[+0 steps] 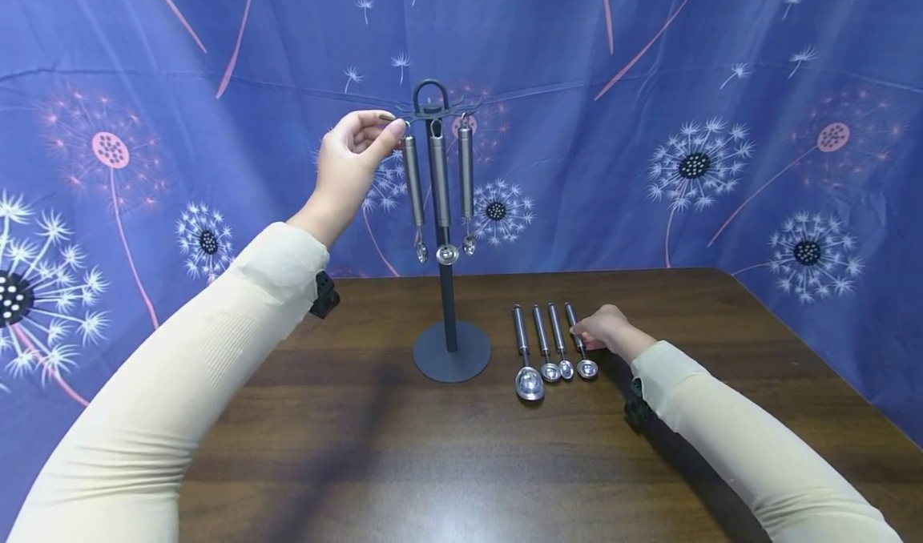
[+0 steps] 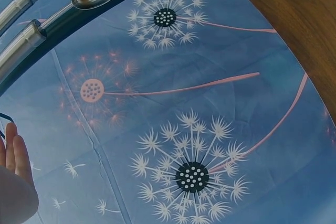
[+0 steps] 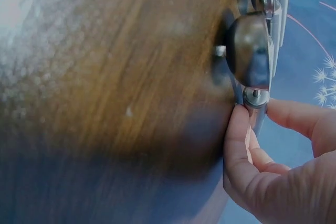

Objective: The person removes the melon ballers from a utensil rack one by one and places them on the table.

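Observation:
A dark metal stand (image 1: pixel 449 295) rises from a round base, topped by a ring of hooks. Three steel melon ballers hang from it: a left one (image 1: pixel 413 178), a middle one (image 1: pixel 439 174) and a right one (image 1: pixel 466 170). My left hand (image 1: pixel 346 162) is raised at the left side, thumb and forefinger pinching the stand's hook beside the left baller's top. On the table, my right hand (image 1: pixel 609 327) holds the handle of the rightmost melon baller (image 1: pixel 587 368) between thumb and fingers. Its bowl (image 3: pixel 249 51) points toward me.
Left of that baller lie two more small scoops (image 1: pixel 551 372) (image 1: pixel 566 368) and a large scoop (image 1: pixel 530 384), side by side on the wooden table (image 1: pixel 346 447). A blue dandelion-print cloth (image 1: pixel 577 207) hangs behind the table.

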